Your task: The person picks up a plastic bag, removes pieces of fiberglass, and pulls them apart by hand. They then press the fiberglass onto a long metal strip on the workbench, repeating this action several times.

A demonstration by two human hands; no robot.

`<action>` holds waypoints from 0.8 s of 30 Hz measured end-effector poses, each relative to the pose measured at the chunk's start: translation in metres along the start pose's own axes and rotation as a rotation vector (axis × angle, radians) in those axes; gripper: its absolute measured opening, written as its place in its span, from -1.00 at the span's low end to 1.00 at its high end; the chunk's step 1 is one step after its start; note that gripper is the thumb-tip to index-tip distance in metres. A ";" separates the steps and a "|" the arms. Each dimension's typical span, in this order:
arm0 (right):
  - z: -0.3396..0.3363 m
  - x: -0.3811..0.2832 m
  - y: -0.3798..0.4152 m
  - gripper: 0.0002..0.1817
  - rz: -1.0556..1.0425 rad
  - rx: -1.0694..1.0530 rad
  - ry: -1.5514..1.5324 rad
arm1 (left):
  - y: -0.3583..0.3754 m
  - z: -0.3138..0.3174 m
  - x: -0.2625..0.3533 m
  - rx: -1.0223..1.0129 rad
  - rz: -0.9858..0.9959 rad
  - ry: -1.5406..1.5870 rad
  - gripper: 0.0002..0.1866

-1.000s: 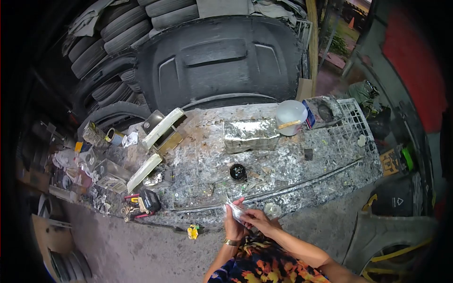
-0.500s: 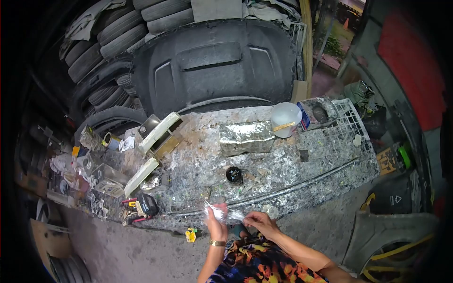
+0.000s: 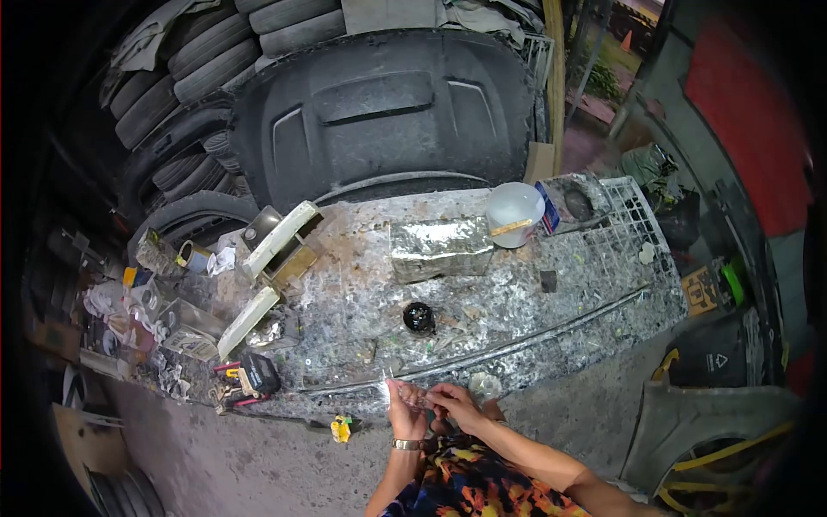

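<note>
My left hand [image 3: 407, 414], a wristwatch below it, is closed around a crinkled, shiny, see-through piece [image 3: 415, 396] that looks like plastic wrapping; thin pale tips stick out above its fingers. Close beside it, my right hand [image 3: 458, 407] pinches the near end of the same piece. Both hands hover over the front edge of a paint-stained workbench [image 3: 345, 340]. Beyond them on the bench stands a small round black container [image 3: 419, 318] with glossy dark contents. A long thin dark strip [image 3: 534, 340] lies along the bench front.
A foil-like silvery box [image 3: 441, 250] and a white bucket [image 3: 514, 211] with a wooden stick stand further back. At left are a cordless tool [image 3: 251, 377] and pale-topped bins [image 3: 250, 323]. A car hood [image 3: 379, 121] leans behind. Yellow crumpled litter [image 3: 341, 428] lies low by the edge.
My hands have come closer together, the right moving left toward the other hand, and the clear piece between them is less stretched out. The camera view has shifted slightly.
</note>
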State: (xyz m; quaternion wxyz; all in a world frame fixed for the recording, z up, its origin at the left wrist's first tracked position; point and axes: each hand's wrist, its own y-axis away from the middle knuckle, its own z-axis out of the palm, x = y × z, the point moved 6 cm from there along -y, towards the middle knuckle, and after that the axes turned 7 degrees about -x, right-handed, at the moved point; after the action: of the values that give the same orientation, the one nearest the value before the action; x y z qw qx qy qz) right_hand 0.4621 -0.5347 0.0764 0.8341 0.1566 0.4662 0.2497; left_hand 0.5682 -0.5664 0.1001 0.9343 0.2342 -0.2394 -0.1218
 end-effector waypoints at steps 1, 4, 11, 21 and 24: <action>-0.002 0.000 -0.003 -0.85 -0.016 -0.004 -0.005 | -0.006 -0.012 0.001 0.007 0.051 -0.004 -0.64; -0.021 -0.003 -0.013 -0.85 -0.028 0.041 0.067 | -0.004 -0.022 0.025 0.065 0.259 -0.128 -0.63; -0.062 -0.005 -0.035 -0.85 0.015 0.202 0.267 | 0.006 -0.017 0.002 -0.511 0.621 -1.829 -0.90; -0.081 0.004 -0.047 -0.81 -0.037 0.354 0.185 | -0.018 -0.013 -0.039 -0.772 0.603 -2.135 -0.83; -0.085 0.003 -0.040 -0.85 -0.061 0.392 0.102 | -0.020 -0.014 -0.046 -0.739 0.533 -2.260 -0.83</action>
State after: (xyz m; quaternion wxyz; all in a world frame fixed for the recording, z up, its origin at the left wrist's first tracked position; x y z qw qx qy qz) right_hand 0.4014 -0.5634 0.0108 0.7703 0.2888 0.5519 0.1364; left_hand 0.5334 -0.5624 0.0609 0.2058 -0.3402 -0.9094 -0.1222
